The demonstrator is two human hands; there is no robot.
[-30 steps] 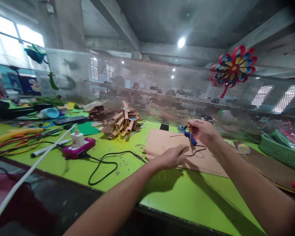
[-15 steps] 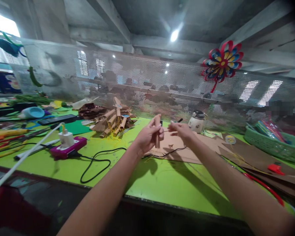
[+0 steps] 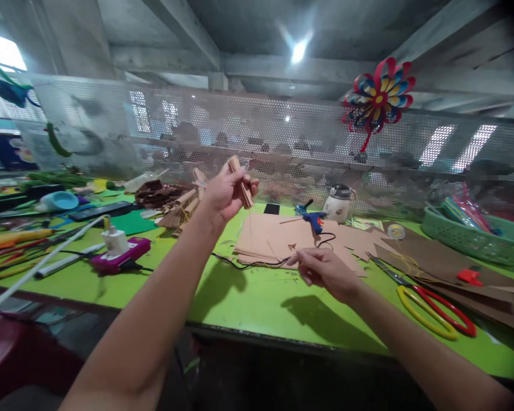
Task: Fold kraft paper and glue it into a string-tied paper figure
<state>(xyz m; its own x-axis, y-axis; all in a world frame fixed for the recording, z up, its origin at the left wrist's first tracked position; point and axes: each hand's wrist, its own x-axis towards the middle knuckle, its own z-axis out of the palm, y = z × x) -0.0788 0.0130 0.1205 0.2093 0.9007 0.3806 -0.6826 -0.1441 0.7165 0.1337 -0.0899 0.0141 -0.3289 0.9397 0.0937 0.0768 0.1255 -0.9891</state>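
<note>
My left hand (image 3: pixel 227 194) is raised over the green table, its fingers closed around a narrow bundle of pleated brown paper (image 3: pixel 241 182). A fine thread-like line hangs from the bundle's lower end. Lower and to the right, my right hand (image 3: pixel 325 271) has thumb and forefinger pinched together above the table; whatever they hold is too fine to make out. Just beyond that hand lies a stack of brown paper sheets (image 3: pixel 261 235). A small brown scrap (image 3: pixel 292 247) and a blue glue gun (image 3: pixel 314 221) rest on the stack, and a black cord runs along its front edge.
Scissors (image 3: pixel 432 308) with red and yellow handles lie at right, beside dark brown sheets (image 3: pixel 449 274) and a green basket (image 3: pixel 475 237). A lidded jar (image 3: pixel 339 202) stands behind. Left are pleated paper pieces (image 3: pixel 182 208) and a purple power strip (image 3: pixel 122 255).
My left hand has moved up and left with the pleated paper. My right hand has come down and nearer, away from it. The glue gun and scissors now show, as the view shifted slightly.
</note>
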